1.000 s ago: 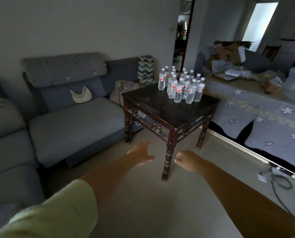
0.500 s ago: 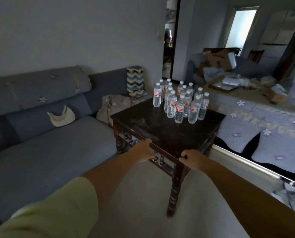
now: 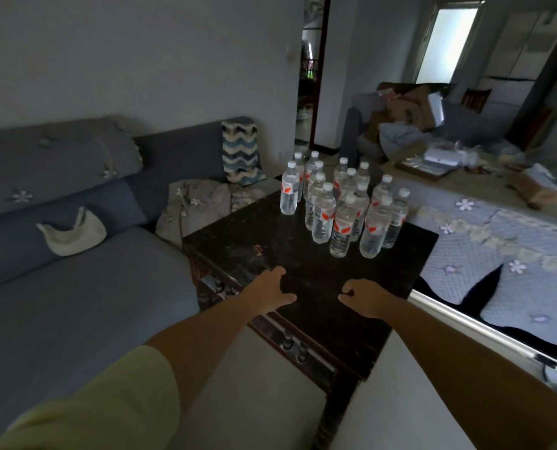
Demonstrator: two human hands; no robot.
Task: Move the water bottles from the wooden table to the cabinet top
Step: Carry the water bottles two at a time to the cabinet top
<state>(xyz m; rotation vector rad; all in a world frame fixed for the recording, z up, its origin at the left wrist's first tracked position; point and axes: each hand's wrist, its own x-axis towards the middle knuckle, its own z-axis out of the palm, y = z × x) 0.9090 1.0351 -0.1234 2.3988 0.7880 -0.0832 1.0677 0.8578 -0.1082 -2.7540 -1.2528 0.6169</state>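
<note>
Several clear water bottles (image 3: 342, 228) with white caps and red-and-white labels stand clustered on the far part of a dark wooden table (image 3: 270, 251). One bottle (image 3: 289, 193) stands a little apart at the cluster's left. My left hand (image 3: 270, 290) and my right hand (image 3: 363, 297) hover over the table's near half, both empty with fingers loosely curled. Both hands stay short of the bottles. No cabinet is in view.
A grey-blue sofa (image 3: 75, 287) runs along the left with a cream bag (image 3: 71, 233) and crumpled cloth (image 3: 202, 203) on it. A flowered grey cover (image 3: 497, 241) drapes furniture at the right. Boxes and clutter (image 3: 413, 105) lie behind. A doorway (image 3: 312, 69) opens beyond the table.
I have stepped closer to the table. Both hands have moved forward from beside its near corner to above its top, nearer the bottles.
</note>
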